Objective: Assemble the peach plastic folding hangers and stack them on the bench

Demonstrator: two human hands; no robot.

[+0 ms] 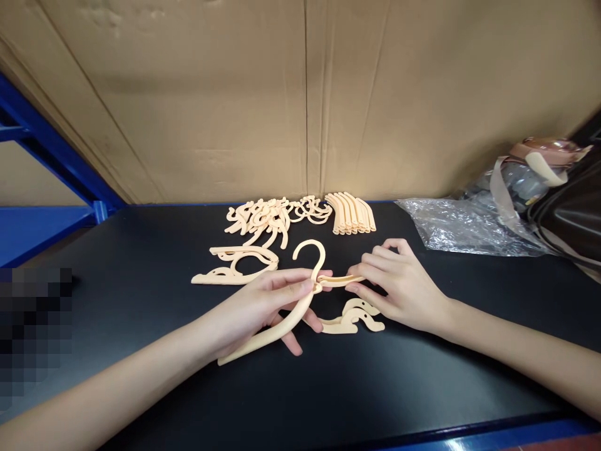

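Note:
A cream plastic folding hanger (pixel 275 332) is held up between my two hands, its hook curving upward and its two arms spread apart. My left hand (pixel 267 297) pinches it at the centre joint below the hook, with the lower fingers spread underneath. Between thumb and fingers, my right hand (pixel 399 285) grips the hanger's right arm near its outer end. On the table below lie loose cream hanger parts (pixel 354 318) with small holes, partly hidden by my hands. Left of the hook, a folded pair of hanger pieces (pixel 239 266) rests flat.
Farther back are a heap of cream hanger parts (pixel 260 219), several loose hooks (pixel 312 210) and a neat row of curved arms (pixel 350 214). A clear plastic bag (pixel 469 225) and a bottle with a strap (pixel 539 169) stand right. Cardboard (pixel 235 94) walls the black table's (pixel 338 394) back.

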